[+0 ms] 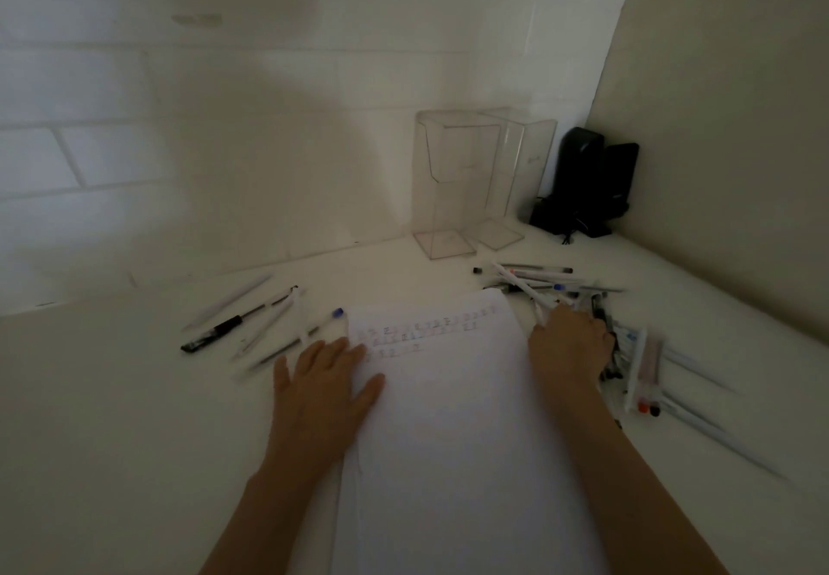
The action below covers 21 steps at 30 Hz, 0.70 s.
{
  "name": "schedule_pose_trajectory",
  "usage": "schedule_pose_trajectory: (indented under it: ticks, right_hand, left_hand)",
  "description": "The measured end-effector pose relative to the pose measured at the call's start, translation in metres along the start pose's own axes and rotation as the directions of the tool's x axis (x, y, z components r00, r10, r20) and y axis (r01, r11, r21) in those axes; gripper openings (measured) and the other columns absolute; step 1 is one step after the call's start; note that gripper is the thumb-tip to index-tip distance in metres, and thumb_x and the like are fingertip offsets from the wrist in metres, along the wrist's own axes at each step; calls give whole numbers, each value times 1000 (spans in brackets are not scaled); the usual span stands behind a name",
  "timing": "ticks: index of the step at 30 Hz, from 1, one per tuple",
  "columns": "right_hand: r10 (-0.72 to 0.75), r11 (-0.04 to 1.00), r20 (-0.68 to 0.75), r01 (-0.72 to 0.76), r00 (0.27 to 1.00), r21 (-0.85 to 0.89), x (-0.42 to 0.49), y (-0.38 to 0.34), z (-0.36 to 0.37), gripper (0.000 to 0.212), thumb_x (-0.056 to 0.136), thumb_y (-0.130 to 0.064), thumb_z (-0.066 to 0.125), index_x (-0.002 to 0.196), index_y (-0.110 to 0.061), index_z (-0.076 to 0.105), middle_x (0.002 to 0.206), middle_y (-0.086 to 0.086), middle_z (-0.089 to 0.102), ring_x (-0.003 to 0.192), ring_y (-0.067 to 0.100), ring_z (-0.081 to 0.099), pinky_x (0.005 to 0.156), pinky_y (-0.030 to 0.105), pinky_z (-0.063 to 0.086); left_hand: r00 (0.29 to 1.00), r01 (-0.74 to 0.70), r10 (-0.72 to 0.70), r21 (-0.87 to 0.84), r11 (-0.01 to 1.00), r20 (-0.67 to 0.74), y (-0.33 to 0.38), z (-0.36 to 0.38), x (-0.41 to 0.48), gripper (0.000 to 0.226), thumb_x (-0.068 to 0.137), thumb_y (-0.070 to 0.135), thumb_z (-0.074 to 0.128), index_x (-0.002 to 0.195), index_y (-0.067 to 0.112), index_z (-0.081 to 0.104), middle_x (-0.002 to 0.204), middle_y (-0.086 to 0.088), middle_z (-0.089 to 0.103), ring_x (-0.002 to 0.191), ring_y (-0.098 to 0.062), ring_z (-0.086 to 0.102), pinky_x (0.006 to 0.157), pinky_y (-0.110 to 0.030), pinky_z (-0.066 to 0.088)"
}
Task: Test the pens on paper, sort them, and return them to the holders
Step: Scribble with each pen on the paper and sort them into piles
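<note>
A white sheet of paper [453, 417] lies on the table in front of me, with short rows of small scribbles near its top. My left hand [325, 388] rests flat on the sheet's left edge, fingers spread. My right hand [569, 345] sits at the sheet's right edge and grips a white pen [525, 289] at the near end of a big heap of pens [628, 350]. Left of the paper lies a smaller group of pens [251, 323], among them a black one and a blue-capped one. Two clear acrylic holders [453, 184] stand upright at the back.
A black device with cables [583, 184] stands in the back right corner beside the holders. A tiled wall runs close behind the table, and a plain side wall closes off the right. The scene is dim.
</note>
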State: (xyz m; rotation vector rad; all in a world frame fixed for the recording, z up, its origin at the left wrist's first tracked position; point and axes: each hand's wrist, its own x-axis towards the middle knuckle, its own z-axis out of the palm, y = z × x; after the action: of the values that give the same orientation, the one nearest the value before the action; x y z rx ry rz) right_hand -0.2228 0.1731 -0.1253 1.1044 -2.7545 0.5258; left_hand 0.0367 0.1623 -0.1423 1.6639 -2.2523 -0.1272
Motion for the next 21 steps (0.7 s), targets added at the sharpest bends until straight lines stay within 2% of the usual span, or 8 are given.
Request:
schedule_pose_trajectory:
  ticks: [2, 5, 8, 11, 13, 15, 18, 21]
  right_hand:
    - [-7, 1000, 7, 7, 1000, -24, 0, -1, -1, 28, 94, -14, 43, 115, -4, 58, 117, 19, 58, 114, 35, 47, 98, 41, 33]
    - [-30, 999, 22, 29, 999, 29, -1, -4, -3, 22, 90, -15, 46, 103, -5, 62, 109, 17, 61, 108, 34, 53, 96, 42, 41]
    - [-77, 989, -1, 76, 997, 129, -1, -7, -10, 18, 89, -15, 49, 72, -12, 53, 74, 5, 56, 71, 21, 54, 69, 32, 48]
    - [-125, 948, 91, 91, 988, 305, 0, -4, -24, 31, 89, -8, 49, 59, -14, 44, 56, 2, 42, 50, 15, 39, 50, 25, 35]
    - [-199, 896, 115, 133, 973, 424, -1, -3, -31, 27, 88, -8, 52, 61, -7, 56, 59, 8, 55, 52, 22, 50, 54, 29, 45]
    - [-242, 821, 101, 148, 965, 551, -2, -5, -36, 21, 88, -9, 56, 70, -5, 65, 70, 12, 66, 67, 30, 62, 67, 37, 53]
    - [-164, 856, -99, 191, 982, 480, -1, -7, -48, 14, 92, -15, 55, 80, -15, 63, 82, 4, 65, 75, 23, 60, 69, 28, 45]
    - [-187, 766, -204, 273, 961, 582, 1, -7, -55, 16, 91, -17, 58, 102, -11, 69, 94, 6, 70, 84, 21, 63, 77, 30, 48]
  left_hand:
    - [995, 99, -99, -4, 995, -23, 0, -2, -1, 51, 92, 53, 30, 138, 31, 34, 149, 9, 28, 137, -15, 19, 112, -46, 4]
    - [993, 112, -113, -19, 993, -34, 0, -2, 1, 46, 94, 48, 33, 136, 29, 38, 147, 8, 31, 136, -16, 21, 112, -47, 3]
    - [993, 104, -106, -44, 994, -43, -2, 1, 3, 43, 93, 46, 38, 132, 27, 44, 144, 4, 35, 136, -18, 22, 112, -48, 3]
    - [986, 85, -104, -147, 985, -126, -3, 3, 3, 39, 92, 43, 44, 120, 19, 57, 135, -5, 47, 133, -26, 31, 110, -52, 8]
    - [981, 61, -92, -180, 982, -171, -4, 4, 4, 42, 89, 42, 42, 116, 16, 61, 131, -7, 51, 132, -27, 34, 110, -53, 9]
    - [973, 30, -79, -218, 976, -218, -6, 4, 5, 43, 85, 40, 45, 117, 15, 60, 129, -6, 52, 132, -26, 34, 110, -52, 8]
    - [972, 9, -67, -247, 969, -225, -7, 3, 5, 47, 83, 43, 49, 122, 18, 56, 132, -3, 49, 134, -24, 31, 111, -48, 6]
    - [978, 8, -60, -248, 969, -201, -8, 6, 6, 53, 84, 44, 57, 129, 18, 50, 137, -5, 45, 136, -24, 27, 111, -48, 7]
